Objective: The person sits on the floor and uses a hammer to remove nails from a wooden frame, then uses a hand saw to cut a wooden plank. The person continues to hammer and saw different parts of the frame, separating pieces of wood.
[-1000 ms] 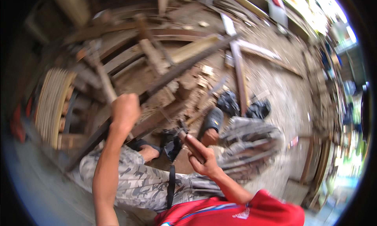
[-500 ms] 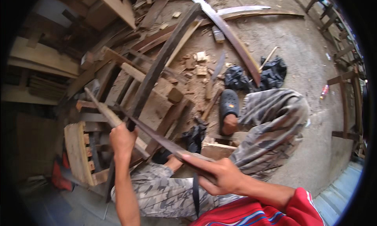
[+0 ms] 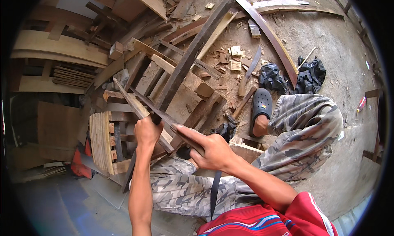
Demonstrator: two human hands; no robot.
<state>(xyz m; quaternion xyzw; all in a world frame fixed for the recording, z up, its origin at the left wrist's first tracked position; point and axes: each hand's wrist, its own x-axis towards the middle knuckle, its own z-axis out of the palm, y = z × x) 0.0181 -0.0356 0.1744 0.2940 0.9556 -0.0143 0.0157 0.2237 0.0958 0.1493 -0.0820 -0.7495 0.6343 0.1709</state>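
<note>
My left hand (image 3: pixel 148 132) is closed in a fist around a light wooden stick (image 3: pixel 130 99), whose lower end sticks out past my knuckles. My right hand (image 3: pixel 214 152) grips a long, narrow dark blade (image 3: pixel 154 108), index finger stretched along it. The blade slants away to the upper left, passing close by my left fist and next to the stick. Right at my left hand is the near end of a long dark timber beam (image 3: pixel 188 55). Whether the fist touches that beam is hidden, and so is the grip end of the blade inside my right hand.
A large knife (image 3: pixel 250 69) with a wooden handle lies among wood chips and offcuts. Beyond it a curved plank (image 3: pixel 271 35) reaches to black plastic bags (image 3: pixel 310 75). A slatted wooden piece (image 3: pixel 101 142) stands at left. My shoe (image 3: pixel 262 104) rests on the floor.
My right hand has moved up and left, closer to my left fist, pushing the blade along. The left hand keeps its hold on the stick. The whole view has shifted.
</note>
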